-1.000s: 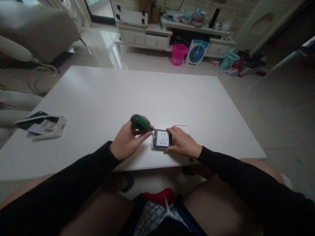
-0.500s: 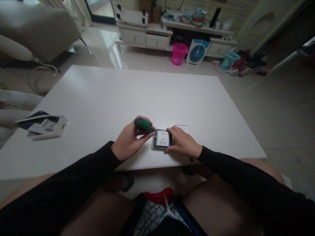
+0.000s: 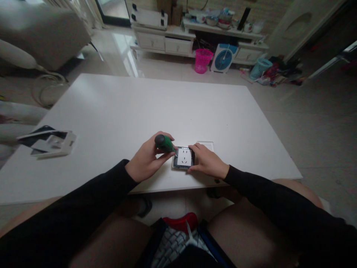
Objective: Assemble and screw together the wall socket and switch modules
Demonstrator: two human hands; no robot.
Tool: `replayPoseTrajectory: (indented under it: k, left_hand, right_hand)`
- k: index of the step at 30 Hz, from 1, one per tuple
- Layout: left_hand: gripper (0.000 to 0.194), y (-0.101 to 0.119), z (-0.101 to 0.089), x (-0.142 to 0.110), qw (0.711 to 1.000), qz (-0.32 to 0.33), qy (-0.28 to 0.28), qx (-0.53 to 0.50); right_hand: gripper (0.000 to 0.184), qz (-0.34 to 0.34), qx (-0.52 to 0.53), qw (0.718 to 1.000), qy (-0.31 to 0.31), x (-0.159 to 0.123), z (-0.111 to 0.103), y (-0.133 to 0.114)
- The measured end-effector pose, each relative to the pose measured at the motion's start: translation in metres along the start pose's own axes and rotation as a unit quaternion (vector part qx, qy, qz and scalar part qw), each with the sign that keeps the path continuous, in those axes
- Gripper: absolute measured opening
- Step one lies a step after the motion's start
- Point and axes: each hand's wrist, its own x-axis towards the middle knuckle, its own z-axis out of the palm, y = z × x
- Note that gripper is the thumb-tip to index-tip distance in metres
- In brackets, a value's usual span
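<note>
My left hand [image 3: 149, 156] is closed around a screwdriver [image 3: 164, 143] with a green and black handle, tilted with its tip at the left side of a wall socket [image 3: 184, 157]. The socket has a white face with slots and a dark surround, and it lies near the table's front edge. Thumb and fingers of my right hand [image 3: 208, 160] grip the socket's right side from above and below. Behind that hand a white rectangular frame [image 3: 206, 144] lies on the table, partly covered by it. The screwdriver's very tip is too small to make out clearly.
The white table [image 3: 156, 108] spreads out before me. At its left end lies a pile of white and dark socket parts [image 3: 52, 143]. Beyond the table stand a pink basket [image 3: 203, 61], a blue fan [image 3: 223, 58] and a low white cabinet [image 3: 178, 46].
The screwdriver's handle has shifted slightly to the right and stands a bit more upright, my left fingers moving with it. My right hand and the socket have stayed in place.
</note>
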Motion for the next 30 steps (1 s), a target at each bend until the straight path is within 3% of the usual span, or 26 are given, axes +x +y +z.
replayPoseTrajectory:
  k: [15, 21, 26, 30]
  left_hand:
    - [0.039, -0.003, 0.002, 0.0, 0.999, -0.003, 0.029, -0.023]
    - [0.03, -0.007, 0.003, 0.002, 1.0, 0.011, 0.016, -0.016]
    - [0.05, -0.019, 0.005, 0.009, 0.998, 0.06, -0.004, -0.029]
    - [0.05, -0.026, 0.011, 0.014, 0.996, 0.065, -0.014, -0.055]
  right_hand:
    - [0.081, -0.007, 0.012, 1.0, -0.011, 0.001, 0.006, 0.001]
    - [0.087, -0.007, 0.013, 1.0, -0.012, 0.002, 0.007, 0.003]
    - [0.086, -0.011, 0.005, 1.0, -0.011, 0.002, 0.008, 0.005]
    - [0.084, -0.01, 0.006, 1.0, -0.009, 0.002, 0.009, 0.005]
